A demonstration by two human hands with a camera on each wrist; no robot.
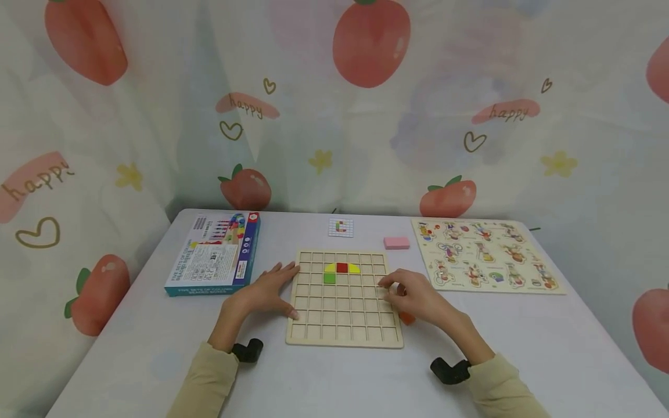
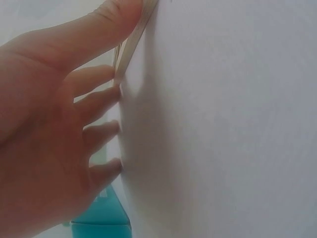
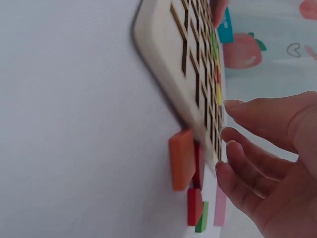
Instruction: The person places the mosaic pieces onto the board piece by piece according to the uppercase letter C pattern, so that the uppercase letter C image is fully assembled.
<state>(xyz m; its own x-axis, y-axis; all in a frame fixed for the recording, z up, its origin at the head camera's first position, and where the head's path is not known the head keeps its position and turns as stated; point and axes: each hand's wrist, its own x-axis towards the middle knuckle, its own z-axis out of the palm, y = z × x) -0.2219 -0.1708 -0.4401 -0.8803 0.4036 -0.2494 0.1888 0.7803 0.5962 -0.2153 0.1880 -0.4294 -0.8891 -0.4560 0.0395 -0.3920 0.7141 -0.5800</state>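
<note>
A wooden grid board (image 1: 345,345) lies on the white table. In its upper part sit two yellow pieces with curved edges, a red square (image 1: 342,267) between them, and a green square (image 1: 330,278) under the left one. My left hand (image 1: 263,293) spreads its fingers along the board's left edge, thumb and fingertips right at the rim. Over the right edge hovers my right hand (image 1: 418,296), fingers loosely bent; the right wrist view shows nothing between thumb and fingertips. Beneath that hand, beside the board, are an orange block (image 3: 182,158), red blocks (image 3: 194,206) and a green block (image 3: 202,218).
A small pattern card (image 1: 341,227) lies behind the board, with a pink block (image 1: 396,243) to its right. On the left is a flat boxed set (image 1: 214,255). A wooden picture puzzle (image 1: 491,255) lies at the back right. A printed curtain hangs behind the table.
</note>
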